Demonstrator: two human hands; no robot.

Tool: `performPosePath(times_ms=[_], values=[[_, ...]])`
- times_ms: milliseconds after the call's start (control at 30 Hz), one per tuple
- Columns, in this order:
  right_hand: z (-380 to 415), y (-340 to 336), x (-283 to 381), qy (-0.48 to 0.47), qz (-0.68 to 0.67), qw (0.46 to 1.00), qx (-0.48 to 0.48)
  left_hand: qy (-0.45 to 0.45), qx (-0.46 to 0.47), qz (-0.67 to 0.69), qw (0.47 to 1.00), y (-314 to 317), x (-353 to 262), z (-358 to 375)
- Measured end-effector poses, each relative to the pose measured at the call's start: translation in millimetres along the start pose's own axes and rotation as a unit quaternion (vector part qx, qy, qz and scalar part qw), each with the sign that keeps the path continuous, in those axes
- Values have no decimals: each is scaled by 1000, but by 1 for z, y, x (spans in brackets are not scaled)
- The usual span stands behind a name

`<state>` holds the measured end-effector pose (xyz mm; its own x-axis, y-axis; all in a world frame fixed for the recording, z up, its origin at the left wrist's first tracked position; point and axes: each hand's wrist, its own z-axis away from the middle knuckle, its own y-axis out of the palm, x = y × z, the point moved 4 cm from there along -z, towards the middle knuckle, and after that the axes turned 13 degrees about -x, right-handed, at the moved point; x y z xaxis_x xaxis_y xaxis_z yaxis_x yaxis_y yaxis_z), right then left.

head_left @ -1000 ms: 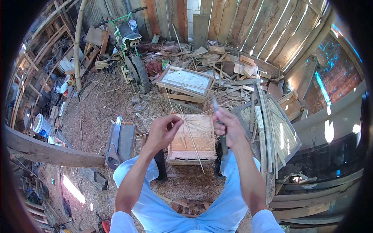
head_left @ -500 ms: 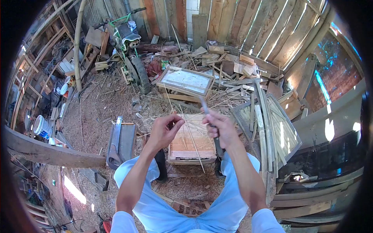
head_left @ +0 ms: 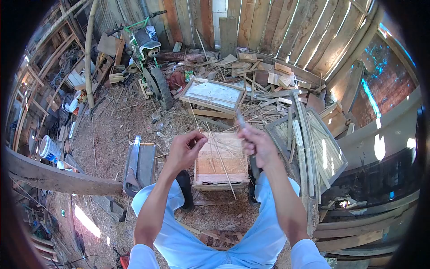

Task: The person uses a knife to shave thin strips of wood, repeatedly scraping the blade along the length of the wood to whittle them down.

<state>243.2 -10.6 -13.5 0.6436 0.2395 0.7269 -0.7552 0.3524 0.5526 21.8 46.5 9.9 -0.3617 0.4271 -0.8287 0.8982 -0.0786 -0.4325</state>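
My left hand (head_left: pixel 184 150) is closed in a pinch on a thin wooden strip (head_left: pixel 194 115), whose far end points up and away. My right hand (head_left: pixel 260 145) is wrapped round a knife (head_left: pixel 241 118); its blurred blade points away from me and the dark handle shows below the fist. Both hands hover apart above a low wooden box (head_left: pixel 221 171) between my legs. Another slim strip (head_left: pixel 222 163) crosses over the box top at a slant, its near end past the front edge. More thin strips lie on the box.
A handsaw (head_left: pixel 132 168) rests on a dark-topped box (head_left: pixel 145 165) at left. Beyond are a framed white panel (head_left: pixel 214 93), scrap wood (head_left: pixel 264 74) and a small motorbike (head_left: pixel 152 67). Long battens (head_left: pixel 302 143) lean over a mesh frame (head_left: pixel 333 161) at right.
My right hand has shifted slightly right with the knife. My left hand has moved a little to the left, still pinching the strip.
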Motion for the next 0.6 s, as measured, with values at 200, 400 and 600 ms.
performPosePath(times_ms=[200,400,600], values=[[3,-14,11,-31,-9,999,-27,-1,6,-7,1000,-9,3,-2],[7,13,-12,23,51,998,32,2,13,-14,1000,0,-3,-1],[-5,-34,31,-48,-40,998,-7,-9,-2,28,1000,-17,22,-4]])
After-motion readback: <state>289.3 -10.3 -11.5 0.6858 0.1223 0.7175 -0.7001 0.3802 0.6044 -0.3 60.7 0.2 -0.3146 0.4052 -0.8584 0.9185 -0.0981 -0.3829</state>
